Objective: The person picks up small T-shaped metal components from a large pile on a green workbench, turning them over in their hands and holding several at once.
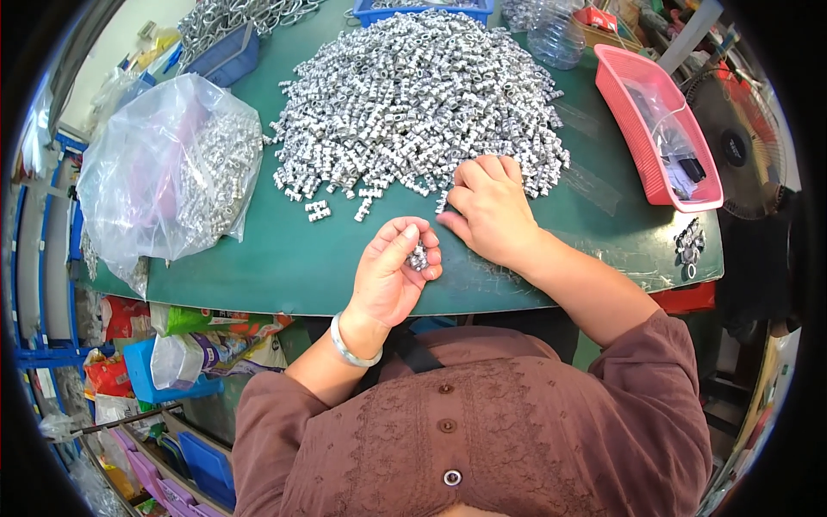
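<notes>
Here, the green table [284, 280] bears a basket [622, 129] at right; left hand [394, 267] holds silvery pieces [419, 257], right hand's [493, 209] grip is hidden.

The metal pieces [413, 103] are silver-grey against a dark green tabletop [284, 267], the tray [226, 60] is blue, and the basket [629, 129] is pink with a fine mesh pattern. The brown shirt [345, 448] has a tone-on-tone floral pattern down its front, 2 dark buttons [447, 425] and 1 silver-ringed button [452, 477]; the bangle [346, 346] is pale silver.
</notes>
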Demonstrator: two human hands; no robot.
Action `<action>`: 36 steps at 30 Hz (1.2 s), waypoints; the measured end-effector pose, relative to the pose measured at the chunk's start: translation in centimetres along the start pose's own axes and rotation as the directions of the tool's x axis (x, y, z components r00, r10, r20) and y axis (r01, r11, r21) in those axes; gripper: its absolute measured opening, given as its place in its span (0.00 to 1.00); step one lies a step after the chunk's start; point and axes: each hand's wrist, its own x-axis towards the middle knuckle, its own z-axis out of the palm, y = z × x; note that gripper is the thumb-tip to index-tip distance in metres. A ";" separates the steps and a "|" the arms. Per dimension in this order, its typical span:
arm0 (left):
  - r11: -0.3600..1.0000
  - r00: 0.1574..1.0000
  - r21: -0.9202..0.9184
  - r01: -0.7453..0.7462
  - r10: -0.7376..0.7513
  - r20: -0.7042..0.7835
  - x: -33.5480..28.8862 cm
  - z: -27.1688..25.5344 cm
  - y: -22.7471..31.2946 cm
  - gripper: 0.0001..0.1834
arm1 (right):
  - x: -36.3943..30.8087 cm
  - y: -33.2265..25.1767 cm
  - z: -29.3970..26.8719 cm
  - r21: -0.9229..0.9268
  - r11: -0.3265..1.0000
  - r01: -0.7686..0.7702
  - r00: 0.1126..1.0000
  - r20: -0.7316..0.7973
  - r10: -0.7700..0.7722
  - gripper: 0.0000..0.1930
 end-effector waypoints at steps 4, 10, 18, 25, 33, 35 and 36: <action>0.999 0.999 -0.011 -0.033 0.033 0.014 -0.1 0.2 -0.1 0.07 | -0.1 0.1 0.0 -0.010 1.000 -0.010 0.999 -0.035 0.010 0.11; 0.999 0.998 -0.005 -0.048 0.048 0.027 -0.2 0.1 -0.4 0.07 | 0.2 -0.1 0.3 -0.007 1.000 -0.005 1.000 -0.019 0.005 0.09; 0.996 0.996 0.000 -0.084 0.084 -0.010 -0.3 0.5 -0.5 0.08 | -0.2 1.6 -1.0 0.383 0.924 -0.007 0.998 -0.057 0.032 0.02; 0.977 0.988 0.149 -0.153 0.152 0.018 -0.4 0.6 -0.8 0.16 | -0.3 1.3 -1.5 0.643 0.764 0.042 0.996 0.028 -0.079 0.00; 0.931 0.976 0.305 -0.202 0.218 -0.020 -0.2 1.3 -0.8 0.11 | -0.3 1.4 -1.3 0.653 0.756 0.049 0.993 0.050 -0.107 0.01; 0.926 0.973 0.315 -0.206 0.227 -0.032 -0.1 1.3 -0.8 0.10 | -0.2 1.3 -1.5 0.675 0.735 0.064 0.990 0.047 -0.129 0.02; 0.973 0.986 0.180 -0.144 0.157 -0.057 0.0 1.1 -0.6 0.09 | -0.2 1.3 -1.6 0.697 0.713 0.079 0.988 0.043 -0.151 0.02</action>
